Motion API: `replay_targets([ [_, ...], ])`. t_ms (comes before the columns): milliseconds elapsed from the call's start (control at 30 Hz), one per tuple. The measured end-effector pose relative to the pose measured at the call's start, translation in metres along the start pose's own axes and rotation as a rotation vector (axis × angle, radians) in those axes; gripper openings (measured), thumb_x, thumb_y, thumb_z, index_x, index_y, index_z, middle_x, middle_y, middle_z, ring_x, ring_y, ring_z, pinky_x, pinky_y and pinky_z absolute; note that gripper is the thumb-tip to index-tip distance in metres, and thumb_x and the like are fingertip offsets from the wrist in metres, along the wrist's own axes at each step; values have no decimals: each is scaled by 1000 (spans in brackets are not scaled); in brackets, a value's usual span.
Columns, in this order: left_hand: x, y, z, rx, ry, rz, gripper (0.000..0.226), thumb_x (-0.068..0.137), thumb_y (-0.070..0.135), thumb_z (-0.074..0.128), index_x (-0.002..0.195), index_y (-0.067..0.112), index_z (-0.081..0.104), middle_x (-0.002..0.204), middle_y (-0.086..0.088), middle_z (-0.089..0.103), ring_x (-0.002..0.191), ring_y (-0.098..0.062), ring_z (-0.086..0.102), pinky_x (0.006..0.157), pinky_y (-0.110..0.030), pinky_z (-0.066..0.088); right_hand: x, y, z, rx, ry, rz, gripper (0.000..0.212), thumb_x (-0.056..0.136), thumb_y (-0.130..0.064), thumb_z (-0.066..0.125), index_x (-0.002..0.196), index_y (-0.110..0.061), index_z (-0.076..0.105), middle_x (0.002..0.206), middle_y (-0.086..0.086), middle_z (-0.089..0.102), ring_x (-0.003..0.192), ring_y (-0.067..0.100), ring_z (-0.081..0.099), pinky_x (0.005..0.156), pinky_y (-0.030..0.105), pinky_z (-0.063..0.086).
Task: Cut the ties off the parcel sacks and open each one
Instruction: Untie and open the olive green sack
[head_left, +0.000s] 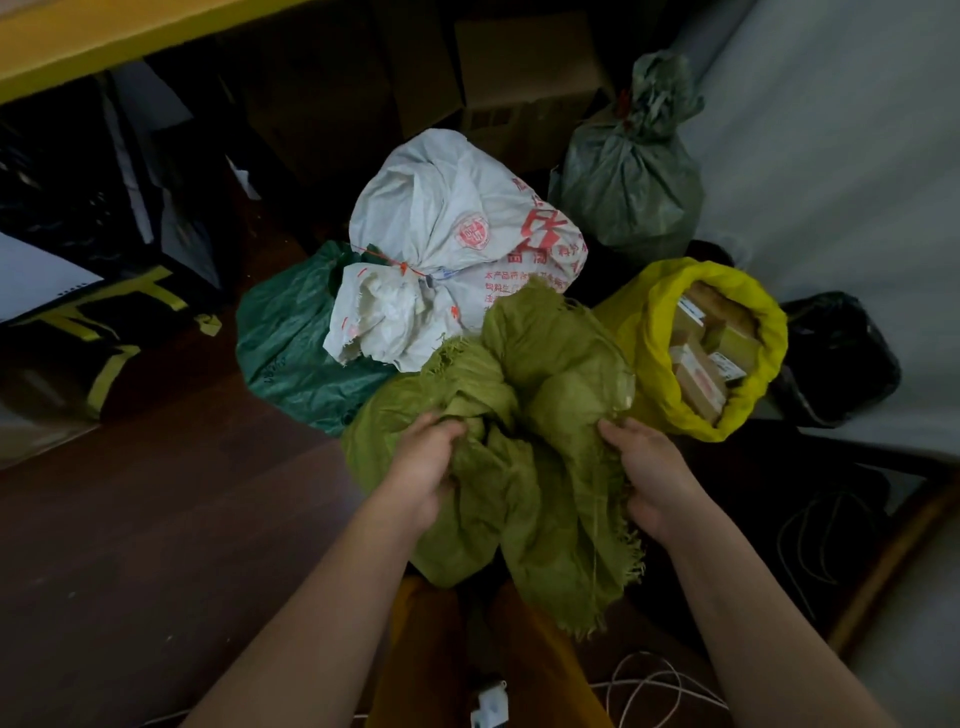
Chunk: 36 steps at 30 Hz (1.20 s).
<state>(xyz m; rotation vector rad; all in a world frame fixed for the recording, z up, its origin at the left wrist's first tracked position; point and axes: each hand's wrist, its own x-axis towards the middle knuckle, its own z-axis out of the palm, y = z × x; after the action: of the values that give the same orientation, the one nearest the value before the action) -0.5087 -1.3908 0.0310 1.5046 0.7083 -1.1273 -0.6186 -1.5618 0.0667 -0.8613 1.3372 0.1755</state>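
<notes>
Five sacks crowd together on a dark brown wooden floor (156, 519). Nearest the person stands an olive-green woven sack (519, 415), its frayed mouth loose and flopping toward the camera. Behind it lies a white woven sack (457, 208), tipped on its side with its long axis running from upper right down to lower left; its bunched neck points lower left and is cinched by a red tie (402, 267). Red printed characters and a round red stamp mark the white fabric, but the writing is too blurred to read. Under and left of the white one sits a dark green sack (285, 338). To the right a yellow sack (758, 322) stands upright with its rim rolled down, showing cardboard parcels (696, 374) with white labels too small to read. Farther back a grey-green sack (628, 176) stands upright, its neck tied and pointing up. A black bag (836, 353) sits just right of the yellow one, against a pale wall. Cardboard boxes (519, 88) stand in shadow behind, and white cables (654, 686) lie on the floor near the person's legs.

The left hand (423, 467) has its fingers curled into the olive cloth, bunching a fold of the mouth. The right hand (654, 473) grips the opposite edge of the same mouth, its fingers wrapped into the fabric.
</notes>
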Motion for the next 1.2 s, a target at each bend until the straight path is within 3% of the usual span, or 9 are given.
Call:
replay_targets([
  [100, -2, -2, -7, -255, -51, -67, 34, 89, 11, 49, 122, 15, 56, 112, -12, 66, 103, -28, 61, 78, -38, 50, 10, 6, -12, -299, 211, -75, 36, 96, -17, 56, 131, -10, 50, 122, 13, 62, 108, 29, 61, 94, 48, 51],
  [233, -8, -10, -4, -270, -49, -36, 43, 81, 1, 44, 121, 12, 58, 112, -12, 66, 102, -29, 60, 79, -38, 49, 15, 10, -15, -705, 462, -559, 53, 89, -21, 62, 135, -6, 40, 135, 15, 47, 127, 33, 41, 108, 50, 35],
  [467, -19, -23, -2, -252, -61, -46, 56, 75, -5, 36, 126, 6, 56, 122, -17, 63, 115, -35, 56, 99, -47, 46, 31, -6, 11, -1068, 354, -736, 114, 72, -53, 78, 152, -39, -1, 162, 4, -7, 147, 33, 5, 116, 52, 12],
  [633, -18, -25, -5, 75, 291, -86, 33, 82, -1, 41, 111, 4, 57, 108, -15, 57, 96, -30, 54, 79, -38, 48, 36, -12, 8, -519, 44, -521, 50, 87, -14, 71, 132, -18, 51, 120, 2, 62, 117, 25, 59, 98, 39, 50],
  [733, -14, -20, -11, 335, 573, 260, 57, 80, 10, 57, 135, 14, 41, 136, -8, 40, 128, -30, 38, 105, -48, 35, 29, -7, 5, -434, -109, -456, 18, 89, -13, 69, 105, -20, 62, 101, 0, 71, 96, 22, 69, 84, 37, 58],
  [867, -12, -8, 2, 903, 193, 856, 80, 78, 33, 68, 144, 43, 24, 153, 12, 24, 140, -11, 17, 110, -45, 12, 18, -4, 6, -331, -299, -376, 17, 95, -15, 58, 109, -10, 65, 108, 17, 71, 96, 27, 69, 85, 40, 57],
  [1033, 15, -3, 23, 1183, -68, 773, 46, 82, 39, 70, 127, 37, 58, 156, 16, 23, 145, -14, 10, 114, -44, 4, 14, -13, 10, -233, -415, -366, 23, 99, -14, 49, 113, -4, 64, 101, 15, 71, 91, 24, 68, 82, 34, 56],
  [1100, 20, -3, 23, 1005, -101, 709, 24, 85, 27, 70, 109, 30, 69, 143, 10, 47, 140, -17, 30, 115, -41, 18, 15, -20, 6, -141, -422, -345, 23, 97, -14, 51, 114, -6, 64, 101, 14, 72, 90, 23, 70, 80, 32, 58],
  [1200, 15, -6, 19, 716, -183, 602, 6, 90, 15, 65, 86, 20, 67, 95, -2, 68, 95, -17, 62, 82, -28, 47, 21, -26, 0, -187, -273, -371, 24, 96, -15, 56, 120, -13, 61, 114, 17, 69, 100, 24, 68, 87, 36, 57],
])
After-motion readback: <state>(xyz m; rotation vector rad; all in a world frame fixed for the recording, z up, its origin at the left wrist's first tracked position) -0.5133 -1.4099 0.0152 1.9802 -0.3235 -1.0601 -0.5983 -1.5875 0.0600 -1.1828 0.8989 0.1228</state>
